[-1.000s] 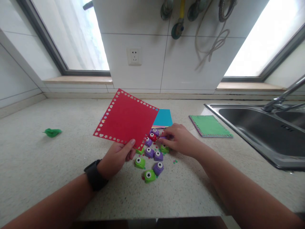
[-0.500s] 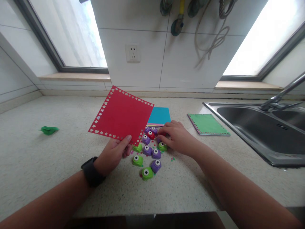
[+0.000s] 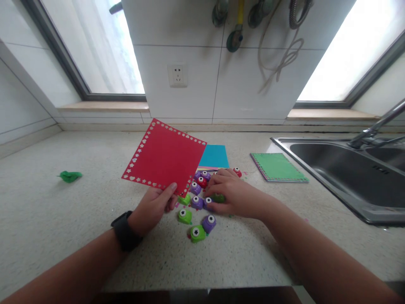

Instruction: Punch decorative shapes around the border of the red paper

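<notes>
My left hand pinches a red paper sheet by its lower right part, thumb on top, and holds it up tilted over the counter. Small flower and heart cut-outs run along the sheet's edges. My right hand hovers low over a cluster of small craft punches, its thumb and fingers apart. Under its fingers a green craft punch is partly hidden, with a purple craft punch by the thumb. Further purple, green and red punches lie around, among them a green punch at the front.
Blue paper lies behind the punches. To the right sits a stack of punched sheets with a green top sheet, beside a steel sink. A crumpled green piece lies at left. Paper bits scatter among the punches.
My right hand has shifted slightly nearer over the punches, uncovering a red one behind it and covering the green one. The left hand still holds the red sheet; the view has tilted slightly.
</notes>
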The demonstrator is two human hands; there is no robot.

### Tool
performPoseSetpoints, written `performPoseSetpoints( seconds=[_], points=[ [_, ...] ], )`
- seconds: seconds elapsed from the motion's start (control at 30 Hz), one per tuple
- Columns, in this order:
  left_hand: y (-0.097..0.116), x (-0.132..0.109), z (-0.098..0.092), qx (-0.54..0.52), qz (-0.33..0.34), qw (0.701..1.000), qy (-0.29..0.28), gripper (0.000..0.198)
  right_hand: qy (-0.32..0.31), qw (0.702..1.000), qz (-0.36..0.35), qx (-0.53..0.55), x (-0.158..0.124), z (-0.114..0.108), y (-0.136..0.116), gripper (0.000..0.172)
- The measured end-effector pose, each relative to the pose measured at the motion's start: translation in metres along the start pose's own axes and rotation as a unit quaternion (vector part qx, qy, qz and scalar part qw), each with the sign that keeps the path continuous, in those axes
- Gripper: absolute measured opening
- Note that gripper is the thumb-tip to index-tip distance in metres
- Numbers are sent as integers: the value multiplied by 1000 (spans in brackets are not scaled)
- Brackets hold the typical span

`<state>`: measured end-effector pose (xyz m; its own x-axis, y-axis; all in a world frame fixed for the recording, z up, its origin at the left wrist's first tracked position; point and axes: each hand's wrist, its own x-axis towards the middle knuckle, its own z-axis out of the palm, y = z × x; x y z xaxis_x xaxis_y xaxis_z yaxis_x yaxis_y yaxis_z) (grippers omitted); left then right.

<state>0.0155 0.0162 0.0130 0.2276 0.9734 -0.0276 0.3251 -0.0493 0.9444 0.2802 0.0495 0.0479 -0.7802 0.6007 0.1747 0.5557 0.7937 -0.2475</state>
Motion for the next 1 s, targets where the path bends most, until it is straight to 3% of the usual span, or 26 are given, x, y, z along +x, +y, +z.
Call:
performPoseSetpoints(
  seconds=[0.23, 0.33, 0.43, 0.5, 0.6, 0.7, 0.77, 0.87, 0.93, 1.0],
  points=[
    [-3, 0, 1, 12, -5, 1000, 3, 66, 0, 998, 9, -56, -1, 5, 1, 37],
    [-5, 0, 1, 28, -6, 1000, -5, 67, 9, 998, 10, -55, -1, 3, 1, 34],
    [-7, 0, 0, 42, -14, 999, -11, 67, 43, 998, 36, 12, 0, 0, 1, 26],
    [-7, 0, 0, 50, -15, 999, -15, 67, 93, 987, 94, 88, 0, -1, 2, 25],
    [-5, -1, -1, 64, -21, 998, -18, 69, 229, 936, 165, 211, 0, -3, 1, 32],
    [-3, -2, 0, 79, -20, 997, -14, 70, 346, 848, 162, 368, 2, -6, -3, 40],
    [-3, -3, 1, 88, -19, 996, -12, 71, 377, 789, 155, 460, 3, -8, -6, 41],
    [-4, -2, 1, 100, -31, 994, -14, 73, 404, 727, 118, 542, 4, -9, -8, 38],
    [-5, -2, 1, 106, -39, 993, -14, 74, 411, 705, 69, 574, 3, -8, -8, 34],
    [-6, -2, 2, 111, -40, 993, -15, 75, 417, 706, 28, 572, 3, -8, -10, 28]
  ],
)
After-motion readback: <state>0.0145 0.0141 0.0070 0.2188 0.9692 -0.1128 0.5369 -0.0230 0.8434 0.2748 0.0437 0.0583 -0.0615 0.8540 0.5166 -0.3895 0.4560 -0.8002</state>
